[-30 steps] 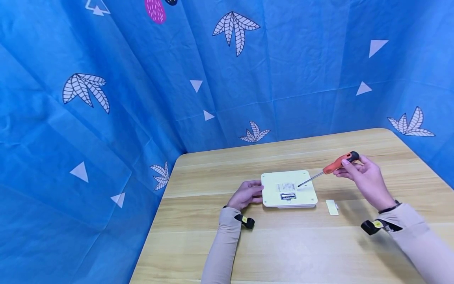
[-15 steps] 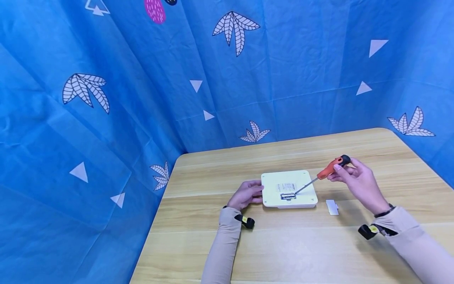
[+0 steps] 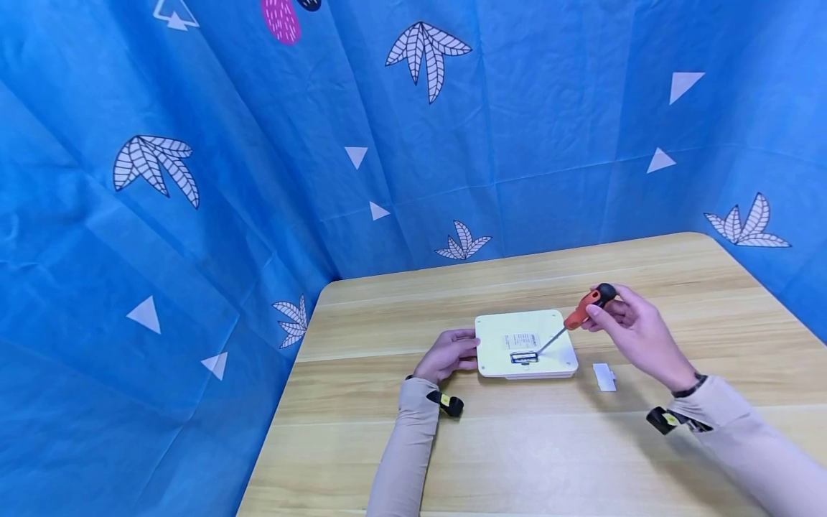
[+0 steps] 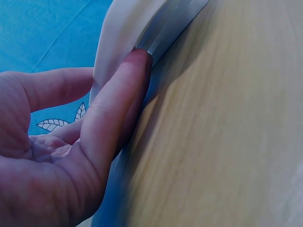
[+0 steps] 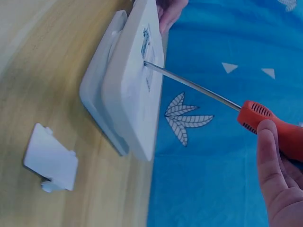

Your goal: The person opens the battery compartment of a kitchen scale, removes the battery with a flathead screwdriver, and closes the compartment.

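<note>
White device (image 3: 517, 329) flat on desk (image 3: 517, 445), R of centre, label side up, recessed slot (image 3: 524, 357) exposed. Screwdriver (image 3: 572, 320) slants in from far R, tip at slot's R end; R hand (image 3: 639, 341) fingers closed on handle (image 3: 584, 310). L hand (image 3: 447, 355) pinches device's L edge, thumb/fingers only edge-width apart. Small white cover (image 3: 604, 377) R of device. Blue curtain (image 3: 420, 158) far side & L.

A bright blue fabric curtain (image 3: 536, 129) hangs in soft folds behind and to both sides of a pale wood-grain surface (image 3: 517, 459) with rounded far corners. Printed on the fabric are white leaf clusters (image 3: 429, 61) veined and edged in dark lines, scattered solid white triangles (image 3: 145, 314) and, up top, a pink oval (image 3: 281, 21) flecked with white, just beside a partly cropped dark shape (image 3: 310, 3).
</note>
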Tool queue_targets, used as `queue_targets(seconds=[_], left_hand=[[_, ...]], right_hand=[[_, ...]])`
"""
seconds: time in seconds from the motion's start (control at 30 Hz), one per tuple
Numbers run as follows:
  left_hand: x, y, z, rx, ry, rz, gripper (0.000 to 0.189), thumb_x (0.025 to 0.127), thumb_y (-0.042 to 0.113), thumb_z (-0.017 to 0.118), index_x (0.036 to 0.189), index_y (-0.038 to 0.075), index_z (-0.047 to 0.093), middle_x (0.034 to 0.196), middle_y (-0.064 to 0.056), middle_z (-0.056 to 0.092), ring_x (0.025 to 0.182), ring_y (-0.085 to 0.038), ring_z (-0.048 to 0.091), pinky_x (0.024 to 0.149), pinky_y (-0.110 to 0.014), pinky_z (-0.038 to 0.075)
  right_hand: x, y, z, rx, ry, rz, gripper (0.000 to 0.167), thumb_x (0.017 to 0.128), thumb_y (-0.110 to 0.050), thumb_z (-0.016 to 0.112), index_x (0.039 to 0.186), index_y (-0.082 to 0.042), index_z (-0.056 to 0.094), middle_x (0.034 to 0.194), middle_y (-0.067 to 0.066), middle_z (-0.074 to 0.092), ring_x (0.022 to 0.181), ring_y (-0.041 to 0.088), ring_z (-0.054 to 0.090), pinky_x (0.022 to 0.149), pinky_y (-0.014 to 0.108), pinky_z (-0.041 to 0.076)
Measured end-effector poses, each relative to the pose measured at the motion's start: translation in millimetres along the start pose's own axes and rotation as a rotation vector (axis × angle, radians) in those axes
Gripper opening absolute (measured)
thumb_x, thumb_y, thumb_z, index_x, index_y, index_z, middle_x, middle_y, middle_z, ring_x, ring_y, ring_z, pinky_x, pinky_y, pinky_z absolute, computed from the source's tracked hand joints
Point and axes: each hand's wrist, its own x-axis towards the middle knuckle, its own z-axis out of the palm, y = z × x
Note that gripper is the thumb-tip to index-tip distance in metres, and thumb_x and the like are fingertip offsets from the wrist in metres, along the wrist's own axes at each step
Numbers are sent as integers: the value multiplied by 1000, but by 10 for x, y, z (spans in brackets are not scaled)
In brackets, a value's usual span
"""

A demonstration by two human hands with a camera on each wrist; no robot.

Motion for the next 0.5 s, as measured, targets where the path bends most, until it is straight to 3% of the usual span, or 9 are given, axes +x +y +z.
queue_targets(seconds=[0.27,0.5], left_hand=[[17,-9,-3,-7,1,-10,45,103,7,59,145,-6,51,134,-27,66,107,-27,74,90,-36,65],[-4,27,15,-8,4,-14,45,103,7,59,145,-7,50,131,-23,69,94,-19,74,82,-30,67]], right_hand=[[-25,-91,51,-36,-20,-58,16,103,-7,62,119,-7,63,99,13,75,81,6,73,71,16,61],[-73,55,-13,0,-17,-9,21,105,-10,58,124,0,56,98,9,77,82,8,75,73,20,64]])
